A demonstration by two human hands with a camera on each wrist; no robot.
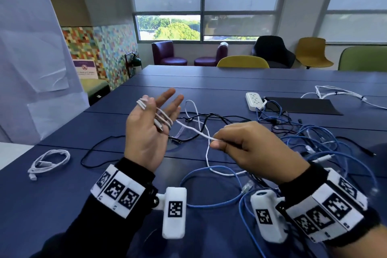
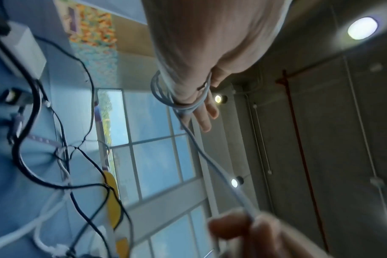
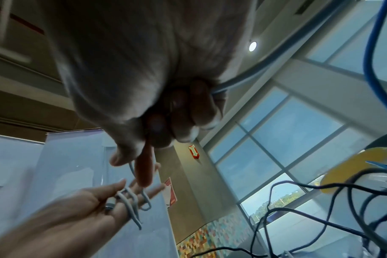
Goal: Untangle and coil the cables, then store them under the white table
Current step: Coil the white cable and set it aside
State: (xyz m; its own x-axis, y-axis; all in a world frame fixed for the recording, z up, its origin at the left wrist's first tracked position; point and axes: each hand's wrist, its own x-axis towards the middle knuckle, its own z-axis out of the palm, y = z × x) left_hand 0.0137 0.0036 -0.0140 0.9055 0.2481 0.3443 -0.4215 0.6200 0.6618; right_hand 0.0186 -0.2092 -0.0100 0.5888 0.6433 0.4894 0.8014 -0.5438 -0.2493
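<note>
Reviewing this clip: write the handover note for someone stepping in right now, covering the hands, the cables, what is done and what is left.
Left hand: open, fingers straight, white cable looped across it.
Right hand: pinches the same cable, taut between the hands.
Done: one coiled white cable lies at the left on the blue table.
Left: finish this coil; untangle the blue cables and black cables by the power strip; another white cable lies far right. Nothing stored yet.

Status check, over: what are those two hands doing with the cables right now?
Left hand open, white cable looped around its fingers. Right hand pinches the same cable, feeding it. Black and blue cables tangled on the table beneath, over.
</note>
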